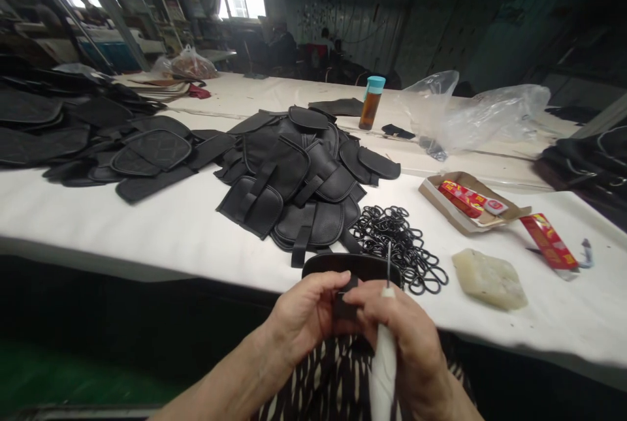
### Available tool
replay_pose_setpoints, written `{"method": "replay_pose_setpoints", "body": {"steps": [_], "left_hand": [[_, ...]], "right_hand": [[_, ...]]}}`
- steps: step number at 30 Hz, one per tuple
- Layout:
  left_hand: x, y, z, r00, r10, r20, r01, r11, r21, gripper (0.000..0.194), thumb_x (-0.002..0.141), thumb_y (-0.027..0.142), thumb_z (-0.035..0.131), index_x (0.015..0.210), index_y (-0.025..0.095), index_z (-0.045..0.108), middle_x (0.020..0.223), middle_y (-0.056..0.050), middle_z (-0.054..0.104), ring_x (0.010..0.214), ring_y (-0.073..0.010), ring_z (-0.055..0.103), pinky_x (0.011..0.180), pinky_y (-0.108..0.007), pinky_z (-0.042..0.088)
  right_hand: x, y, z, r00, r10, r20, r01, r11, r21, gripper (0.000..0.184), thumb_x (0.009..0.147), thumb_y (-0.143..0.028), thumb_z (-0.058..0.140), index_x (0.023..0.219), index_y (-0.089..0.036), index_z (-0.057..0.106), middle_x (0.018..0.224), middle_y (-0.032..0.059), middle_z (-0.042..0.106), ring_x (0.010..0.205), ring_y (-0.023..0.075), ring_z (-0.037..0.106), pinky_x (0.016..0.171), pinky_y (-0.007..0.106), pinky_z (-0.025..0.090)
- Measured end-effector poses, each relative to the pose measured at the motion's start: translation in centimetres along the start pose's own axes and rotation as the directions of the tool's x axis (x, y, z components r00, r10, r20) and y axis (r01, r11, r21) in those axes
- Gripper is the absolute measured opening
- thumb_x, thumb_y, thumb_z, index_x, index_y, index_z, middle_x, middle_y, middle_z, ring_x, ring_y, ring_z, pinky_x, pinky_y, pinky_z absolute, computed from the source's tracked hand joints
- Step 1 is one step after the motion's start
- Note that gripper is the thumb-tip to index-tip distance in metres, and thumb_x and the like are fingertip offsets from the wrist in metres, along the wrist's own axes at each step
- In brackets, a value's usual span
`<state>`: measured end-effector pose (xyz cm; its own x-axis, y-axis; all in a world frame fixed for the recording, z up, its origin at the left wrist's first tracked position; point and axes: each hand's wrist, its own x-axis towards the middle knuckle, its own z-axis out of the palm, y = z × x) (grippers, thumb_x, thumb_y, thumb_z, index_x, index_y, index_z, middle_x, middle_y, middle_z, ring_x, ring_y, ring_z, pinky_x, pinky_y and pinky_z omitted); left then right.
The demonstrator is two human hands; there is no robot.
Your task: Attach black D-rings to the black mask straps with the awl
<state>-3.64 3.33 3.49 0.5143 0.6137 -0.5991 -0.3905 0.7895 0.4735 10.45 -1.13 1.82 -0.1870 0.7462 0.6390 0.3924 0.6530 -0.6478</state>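
My left hand (308, 307) is closed on a black leather piece (343, 265) at the table's front edge, thumb on top beside a short black strap (347, 303). My right hand (401, 323) has its fingertips pinched at the same strap. It also grips an awl (383, 369) with a pale wrapped handle, whose thin metal shaft points up and away from me. Just beyond the hands lies a heap of black metal rings (401, 245). A pile of black leather pieces with straps (298, 179) rises behind the left hand.
More black pieces (151, 147) spread over the left of the white-covered table (73, 225). To the right are a pale yellowish block (490, 279), a cardboard box (443, 209) with red packets, and another red packet (548, 241). Farther back stand a bottle (371, 104) and clear plastic bags (490, 114).
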Motion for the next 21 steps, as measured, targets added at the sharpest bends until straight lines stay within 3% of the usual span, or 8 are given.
{"method": "replay_pose_setpoints", "body": {"steps": [4,7,9,12,16,19,21], "left_hand": [[0.6,-0.4,0.3,0.986,0.11,-0.124,-0.105,0.994,0.043,0.017,0.075,0.015,0.058,0.066,0.006,0.069,0.063,-0.007,0.067,0.057,-0.0115,0.06,0.056,-0.02,0.048],[1.1,-1.0,0.3,0.972,0.184,-0.149,-0.174,0.982,0.077,0.016,0.073,0.02,0.061,0.065,0.007,0.069,0.064,-0.007,0.067,0.06,-0.0121,0.06,0.06,-0.021,0.048],[1.3,-1.3,0.1,0.969,0.217,-0.118,-0.205,0.973,0.107,0.017,0.071,0.024,0.064,0.068,0.009,0.069,0.064,-0.005,0.066,0.06,-0.0125,0.059,0.059,-0.023,0.048],[1.4,-1.8,-0.1,0.958,0.282,-0.048,-0.272,0.95,0.154,0.019,0.071,0.029,0.065,0.07,0.011,0.069,0.065,-0.003,0.064,0.061,-0.0127,0.057,0.06,-0.026,0.049],[1.3,-2.4,-0.1,0.939,0.343,0.037,-0.343,0.917,0.205,0.021,0.077,0.029,0.059,0.07,0.012,0.068,0.069,-0.003,0.066,0.064,-0.0135,0.059,0.064,-0.026,0.048],[1.4,-3.0,-0.2,0.928,0.368,0.056,-0.371,0.903,0.215,0.023,0.081,0.029,0.053,0.076,0.012,0.069,0.072,-0.004,0.067,0.066,-0.0146,0.06,0.06,-0.024,0.045],[1.4,-3.5,-0.4,0.92,0.393,0.003,-0.385,0.9,0.206,0.025,0.081,0.032,0.053,0.081,0.013,0.069,0.077,-0.005,0.068,0.073,-0.0166,0.061,0.061,-0.024,0.045]], "right_hand": [[-0.1,0.0,-0.1,0.99,-0.135,0.041,0.139,0.984,-0.114,0.02,0.084,-0.003,0.042,0.084,-0.018,0.056,0.081,0.007,0.066,0.072,0.0164,0.061,0.065,0.029,0.053],[-0.3,0.2,0.0,0.987,-0.155,0.034,0.159,0.975,-0.153,0.022,0.083,0.0,0.043,0.089,-0.018,0.056,0.085,0.0079,0.067,0.08,0.0181,0.063,0.071,0.031,0.053],[-0.6,0.3,0.2,0.996,-0.091,-0.008,0.088,0.983,-0.161,0.023,0.082,-0.001,0.046,0.093,-0.018,0.056,0.088,0.0074,0.067,0.083,0.018,0.064,0.072,0.029,0.053],[-1.1,0.4,0.5,0.987,0.102,-0.128,-0.122,0.98,-0.156,0.017,0.085,-0.007,0.049,0.091,-0.021,0.056,0.085,0.004,0.067,0.076,0.016,0.065,0.068,0.026,0.053],[-1.0,0.3,0.8,0.907,0.362,-0.215,-0.403,0.894,-0.194,0.003,0.085,-0.02,0.055,0.086,-0.022,0.053,0.07,-0.0008,0.064,0.053,0.012,0.059,0.048,0.02,0.048],[-0.7,0.1,1.0,0.861,0.471,-0.193,-0.503,0.846,-0.177,0.005,0.084,-0.023,0.056,0.082,-0.023,0.051,0.066,-0.0031,0.062,0.048,0.0103,0.056,0.044,0.018,0.045],[-0.7,0.0,1.1,0.84,0.511,-0.182,-0.538,0.827,-0.164,0.007,0.084,-0.024,0.055,0.08,-0.023,0.05,0.064,-0.0041,0.061,0.048,0.0099,0.055,0.044,0.017,0.044]]}}
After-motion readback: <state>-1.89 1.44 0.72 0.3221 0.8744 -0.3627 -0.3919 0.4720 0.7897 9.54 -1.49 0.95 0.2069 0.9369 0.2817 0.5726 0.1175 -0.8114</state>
